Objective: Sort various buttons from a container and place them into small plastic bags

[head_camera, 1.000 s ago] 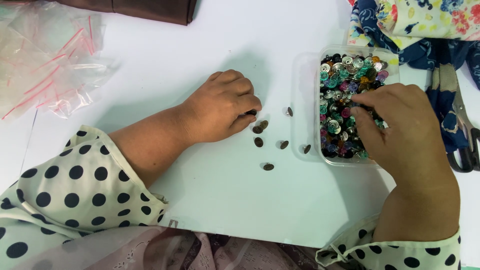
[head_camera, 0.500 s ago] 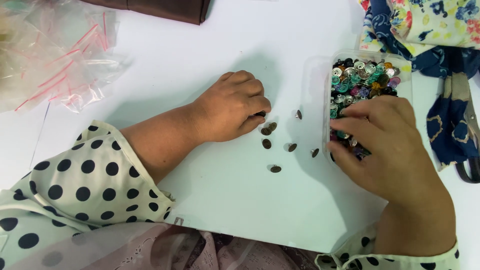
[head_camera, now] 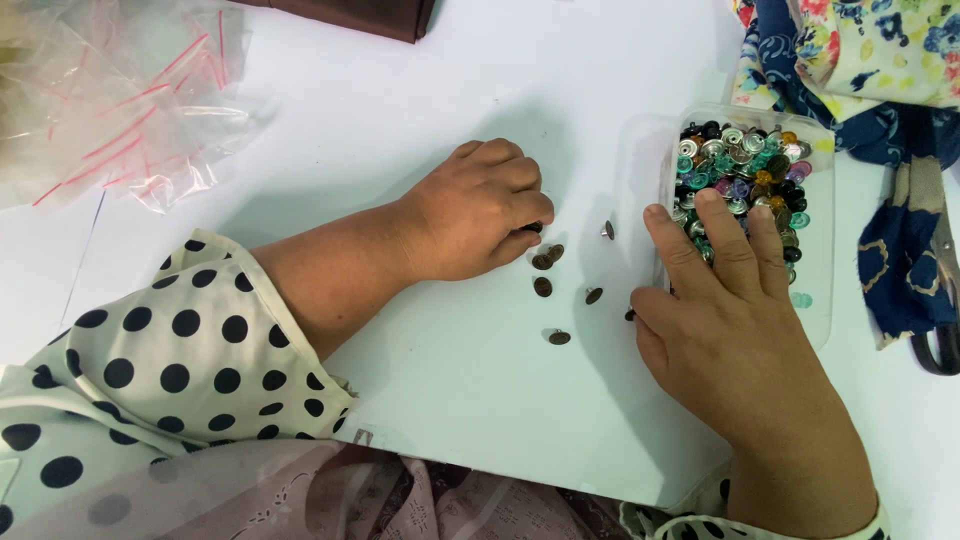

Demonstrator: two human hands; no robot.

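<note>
A scatter of small bronze-coloured metal buttons [head_camera: 543, 287] lies on the white table [head_camera: 400, 120], in the gap between the two hands. The left hand [head_camera: 478, 210] rests knuckles up just left of this group, fingers curled under into a narrow grip; its fingertips [head_camera: 532, 226] touch the nearest button at the top of the scatter. Whether anything is pinched inside the curl cannot be told. One button [head_camera: 559, 337] lies apart, lower down, and another [head_camera: 607, 230] sits nearer the tray.

The right hand [head_camera: 735, 320] lies palm down, fingers extended and slightly spread, reaching over the rim of a clear plastic tray [head_camera: 815, 310]. Its fingers [head_camera: 722, 235] rest on the heap of mixed coloured buttons [head_camera: 745, 165] filling the far end of the tray; it grips nothing visible. The thumb lies at the tray's near left edge, beside one loose button.

Clear zip bags with red strips [head_camera: 130, 100] lie at far left; floral fabric [head_camera: 870, 50] and scissors [head_camera: 935, 290] lie right of the tray
</note>
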